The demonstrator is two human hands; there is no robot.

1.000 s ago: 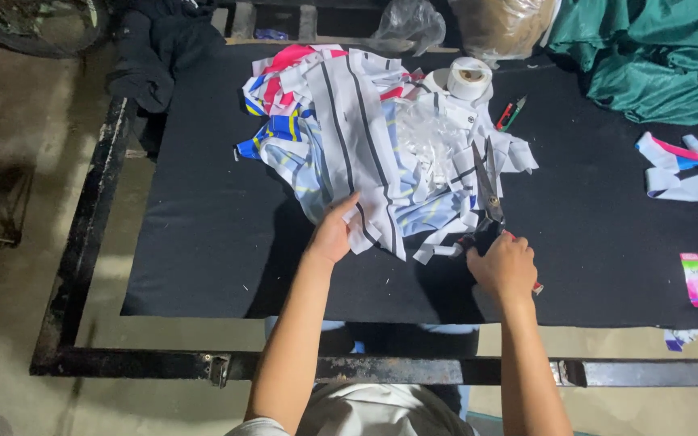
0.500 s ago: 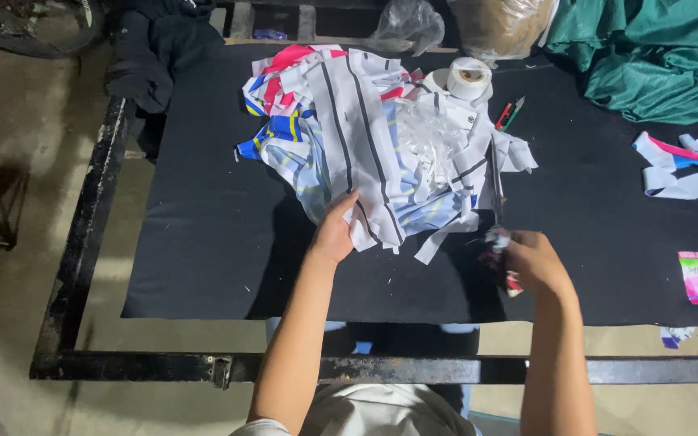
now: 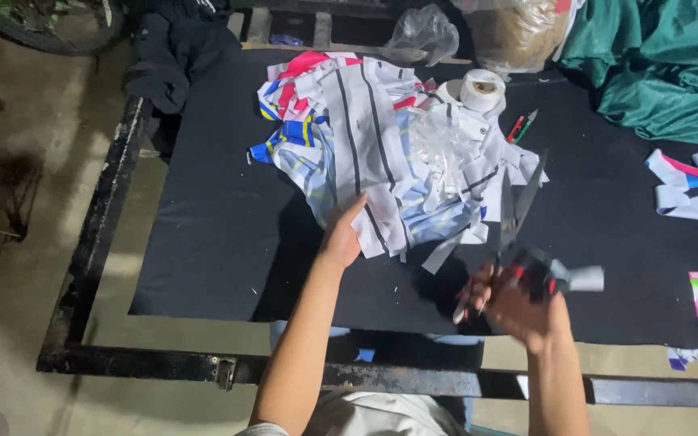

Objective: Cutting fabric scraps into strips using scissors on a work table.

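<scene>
Head camera, looking down: my right hand point(image 3: 519, 303) is closed around the dark handles of a pair of long steel scissors point(image 3: 519, 218), and it has moved. A second ago it sat low by the near edge of the cloth with the scissors tucked close; now it is lifted a little further right, blades raised and parted in a narrow V over the black table covering point(image 3: 203, 234), tips pointing away from me toward the cloth's right edge. The hand is blurred, so how each finger sits I cannot tell. A small pale scrap point(image 3: 579, 278) shows just beside it.

My left hand point(image 3: 341, 238) has not shifted: fingers spread, palm pressing down the near edge of the heap of white, blue, red and yellow striped fabric pieces point(image 3: 365, 137), which lies in the middle of the table. So I judge the scissors are clear of the cloth, between cuts, while the heap is held steady.

Beyond the heap stands a white tape roll point(image 3: 481, 89), with red and green pens point(image 3: 520, 127) beside it. Loose strips point(image 3: 688, 194) lie well apart at right, below bunched green cloth point(image 3: 656, 73).
</scene>
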